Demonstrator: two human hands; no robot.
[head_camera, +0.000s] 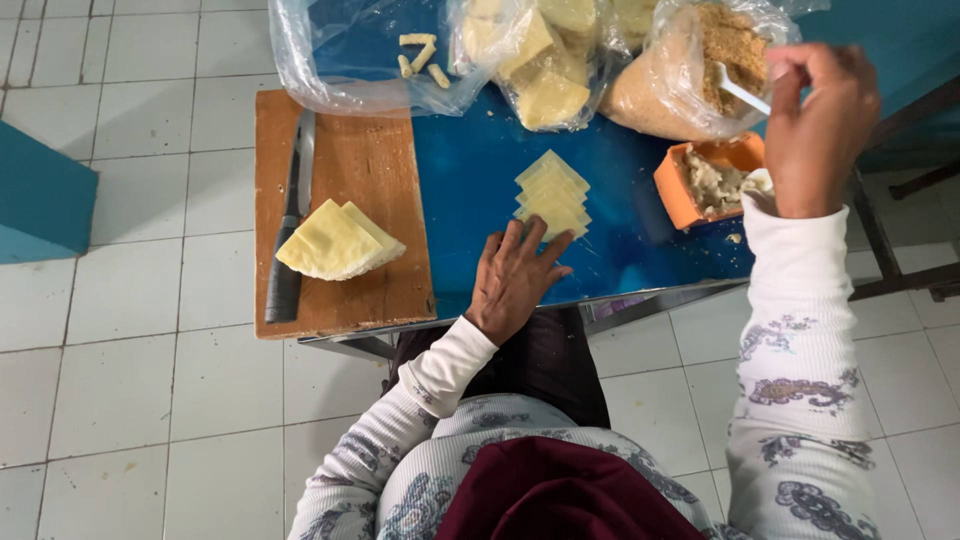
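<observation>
On the blue table (470, 190), the left hand (512, 280) is laid flat with fingers spread, its fingertips touching a small stack of pale yellow squares (552, 196). Bare blue surface is left around the stack. The right hand (820, 125) is closed on a white spoon (742, 92) dipped into a bag of brown crumbs (690, 70), above an orange tub (705, 180) near the table's front edge.

The scene is lit evenly by soft, diffuse light. A faint shadow is cast beneath the left hand (513, 280) onto the desk (470, 180). Mild glare is seen on plastic bags (330, 70) beyond the hands. Straight lines are bent near the edges.
</observation>
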